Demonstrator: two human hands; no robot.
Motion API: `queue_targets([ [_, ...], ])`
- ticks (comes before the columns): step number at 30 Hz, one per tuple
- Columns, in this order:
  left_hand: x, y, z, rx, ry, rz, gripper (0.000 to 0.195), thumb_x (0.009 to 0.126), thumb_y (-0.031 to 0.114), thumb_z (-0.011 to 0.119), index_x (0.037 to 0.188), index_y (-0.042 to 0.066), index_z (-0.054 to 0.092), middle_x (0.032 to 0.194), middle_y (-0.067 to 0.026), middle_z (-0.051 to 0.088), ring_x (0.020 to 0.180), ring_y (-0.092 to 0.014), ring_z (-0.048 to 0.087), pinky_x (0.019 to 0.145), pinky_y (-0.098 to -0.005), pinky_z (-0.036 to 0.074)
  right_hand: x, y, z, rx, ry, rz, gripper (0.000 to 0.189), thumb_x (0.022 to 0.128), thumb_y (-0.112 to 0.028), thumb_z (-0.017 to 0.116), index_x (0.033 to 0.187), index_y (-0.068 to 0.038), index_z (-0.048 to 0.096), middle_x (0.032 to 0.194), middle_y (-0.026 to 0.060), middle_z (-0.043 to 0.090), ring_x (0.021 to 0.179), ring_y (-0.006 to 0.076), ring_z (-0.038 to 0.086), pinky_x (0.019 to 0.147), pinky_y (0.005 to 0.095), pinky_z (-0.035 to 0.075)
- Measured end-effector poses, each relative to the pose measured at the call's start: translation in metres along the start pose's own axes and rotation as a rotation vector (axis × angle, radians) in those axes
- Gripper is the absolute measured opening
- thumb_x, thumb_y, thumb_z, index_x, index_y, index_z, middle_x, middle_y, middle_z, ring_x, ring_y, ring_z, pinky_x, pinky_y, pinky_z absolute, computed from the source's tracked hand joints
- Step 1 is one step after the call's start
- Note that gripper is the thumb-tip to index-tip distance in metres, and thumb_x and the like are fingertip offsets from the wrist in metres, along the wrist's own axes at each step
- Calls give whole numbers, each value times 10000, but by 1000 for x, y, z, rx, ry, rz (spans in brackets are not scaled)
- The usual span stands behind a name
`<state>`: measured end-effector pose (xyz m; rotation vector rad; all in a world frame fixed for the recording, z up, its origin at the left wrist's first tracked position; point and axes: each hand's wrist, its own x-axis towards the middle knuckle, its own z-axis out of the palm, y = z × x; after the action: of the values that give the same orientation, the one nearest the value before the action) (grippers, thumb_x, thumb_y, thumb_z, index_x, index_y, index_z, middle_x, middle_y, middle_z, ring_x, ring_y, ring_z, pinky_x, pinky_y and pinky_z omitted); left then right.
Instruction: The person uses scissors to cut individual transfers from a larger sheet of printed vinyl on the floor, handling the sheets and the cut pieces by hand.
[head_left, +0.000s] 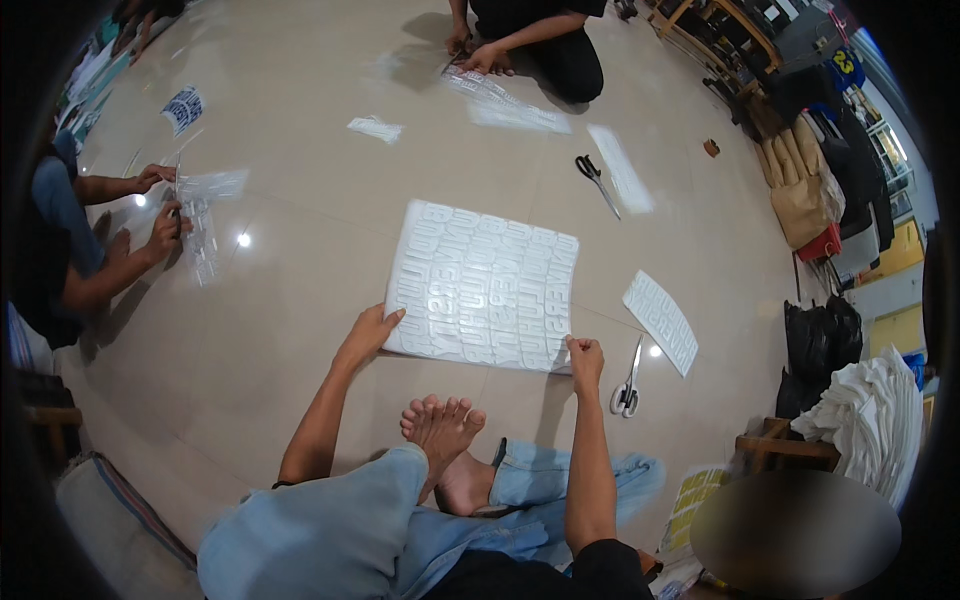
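Note:
A white sheet with raised mirrored lettering (484, 289), seemingly the top of a thin stack, lies on the tiled floor before me. My left hand (369, 334) grips its lower left edge, thumb on top. At the lower right corner, my right hand (586, 358) pinches the edge between thumb and fingers. White-handled scissors (628, 386) rest on the floor right of my right hand. Beyond them lies a smaller cut piece with similar lettering (661, 321). Black-handled scissors (598, 184) lie farther up, beside a narrow pale strip (621, 169).
Two people sit on the floor cutting clear sheets with scissors, one at the left (161, 225), one at the top (487, 56). A small piece with blue print (184, 110) lies upper left. White folded cloth (870, 420) and black bags (823, 345) stand at the right.

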<state>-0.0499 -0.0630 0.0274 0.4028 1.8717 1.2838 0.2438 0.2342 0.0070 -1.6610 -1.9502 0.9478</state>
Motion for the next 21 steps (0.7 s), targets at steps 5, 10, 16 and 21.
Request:
queue_targets([
  [5,19,-2,8,181,242,134,303,999,222,493,1089,-61,555,821,-163,662,823,-256,676,715,-363,518,6,-10,-1,-116,-135,116,448,751,-376,776,893,30,649,825,154,652,771,274,628,722,388,497],
  [10,20,-7,34,-116,139,26,270,1006,185,456,1048,-73,527,790,-207,649,604,-258,675,458,-337,532,8,-12,-4,-157,-39,40,496,729,-399,777,942,31,653,881,190,682,783,297,652,747,397,500],
  [16,10,-4,40,-21,181,51,254,1015,182,427,1039,-65,479,692,-215,631,446,-276,634,345,-329,508,22,-12,0,-71,-143,108,409,741,-306,793,877,53,650,847,144,673,709,216,609,673,360,485],
  [21,6,3,44,84,264,3,238,1020,184,415,1052,-51,439,656,-215,617,446,-282,634,308,-342,460,26,-18,-5,-43,-201,77,337,775,-273,772,835,33,645,775,109,649,679,165,591,630,314,470],
])
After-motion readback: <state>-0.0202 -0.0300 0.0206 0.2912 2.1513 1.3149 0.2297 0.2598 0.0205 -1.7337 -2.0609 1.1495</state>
